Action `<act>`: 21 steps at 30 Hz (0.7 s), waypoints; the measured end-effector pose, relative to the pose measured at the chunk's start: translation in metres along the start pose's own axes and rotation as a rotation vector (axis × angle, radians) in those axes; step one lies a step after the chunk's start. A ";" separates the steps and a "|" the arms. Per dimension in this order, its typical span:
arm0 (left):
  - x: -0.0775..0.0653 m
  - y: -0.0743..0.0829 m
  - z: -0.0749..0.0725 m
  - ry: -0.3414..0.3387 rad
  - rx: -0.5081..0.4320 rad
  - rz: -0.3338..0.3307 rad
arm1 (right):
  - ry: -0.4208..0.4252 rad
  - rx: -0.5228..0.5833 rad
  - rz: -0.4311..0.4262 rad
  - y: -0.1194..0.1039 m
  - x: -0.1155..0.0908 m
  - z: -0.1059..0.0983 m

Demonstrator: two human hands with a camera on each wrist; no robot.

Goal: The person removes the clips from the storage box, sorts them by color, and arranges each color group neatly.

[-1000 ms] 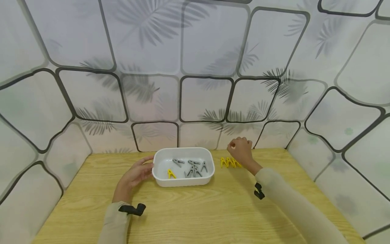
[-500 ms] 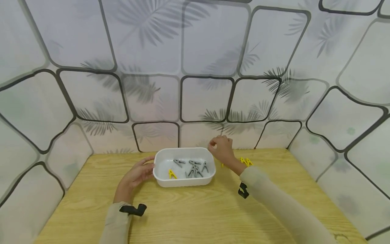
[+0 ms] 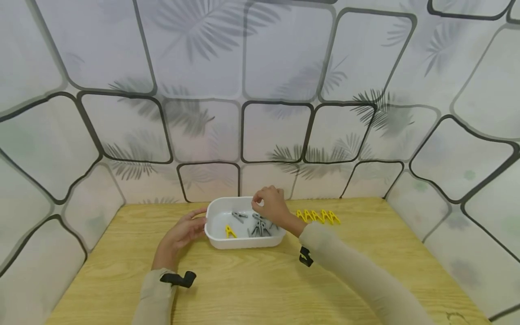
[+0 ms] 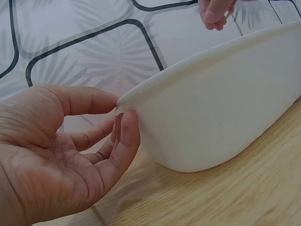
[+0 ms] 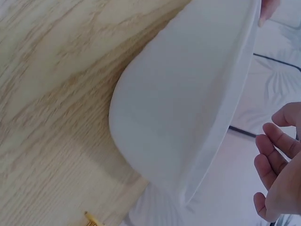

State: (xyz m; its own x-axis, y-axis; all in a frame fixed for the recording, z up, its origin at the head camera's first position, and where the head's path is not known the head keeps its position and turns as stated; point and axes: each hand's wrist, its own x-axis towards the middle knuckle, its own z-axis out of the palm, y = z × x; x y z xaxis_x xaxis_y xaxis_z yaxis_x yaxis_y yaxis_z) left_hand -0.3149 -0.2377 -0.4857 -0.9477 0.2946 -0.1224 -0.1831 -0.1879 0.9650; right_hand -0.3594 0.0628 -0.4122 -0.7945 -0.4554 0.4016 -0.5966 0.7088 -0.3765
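container: one white tub (image 3: 243, 243), rectangular with rounded corners, open-topped, flat on a wooden table (image 3: 252, 289).

contents: several gray clips (image 3: 239, 216) and one yellow clip (image 3: 230, 232). one gray clip lies left of the tub's middle, toward its back wall; the others group in the tub's right half, some crossing or touching, the exact count partly hidden. the yellow clip lies near the tub's front wall, left of its middle.

outside the container: one row of yellow clips (image 3: 317, 216), on the table to the right of the tub, side by side.

left hand (image 3: 183, 232): at the tub's left end, thumb and fingertips pinching the rim, the remaining fingers bent beside the outer wall.

right hand (image 3: 271, 206): raised above the tub's back right portion, apart from the rim; fingers loosely curved, separated in the right wrist view, nothing visible between them.

also listed: beige sleeves (image 3: 365, 275), in front of the tub on both sides; patterned wall covering (image 3: 207, 131), behind the tub, printed with gray leaves and dark rounded outlines.
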 end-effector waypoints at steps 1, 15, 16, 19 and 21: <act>0.000 -0.001 0.000 -0.003 -0.002 0.001 | -0.026 -0.004 -0.001 -0.002 0.000 0.003; 0.001 -0.001 0.001 0.009 -0.020 0.006 | -0.305 0.016 -0.016 -0.020 0.002 0.031; 0.001 -0.001 0.001 0.012 -0.021 0.005 | -0.319 0.017 -0.011 -0.021 0.003 0.032; 0.001 0.000 0.001 0.015 -0.013 0.001 | -0.364 0.020 -0.001 -0.023 0.002 0.036; 0.001 0.000 0.001 0.017 -0.007 -0.004 | -0.385 0.018 -0.001 -0.023 0.001 0.039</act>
State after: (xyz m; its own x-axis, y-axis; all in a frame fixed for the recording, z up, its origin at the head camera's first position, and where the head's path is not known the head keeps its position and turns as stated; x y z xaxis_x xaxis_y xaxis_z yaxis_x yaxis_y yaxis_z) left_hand -0.3150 -0.2362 -0.4856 -0.9513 0.2794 -0.1301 -0.1885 -0.1937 0.9628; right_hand -0.3511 0.0246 -0.4354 -0.7761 -0.6277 0.0607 -0.5968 0.6999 -0.3924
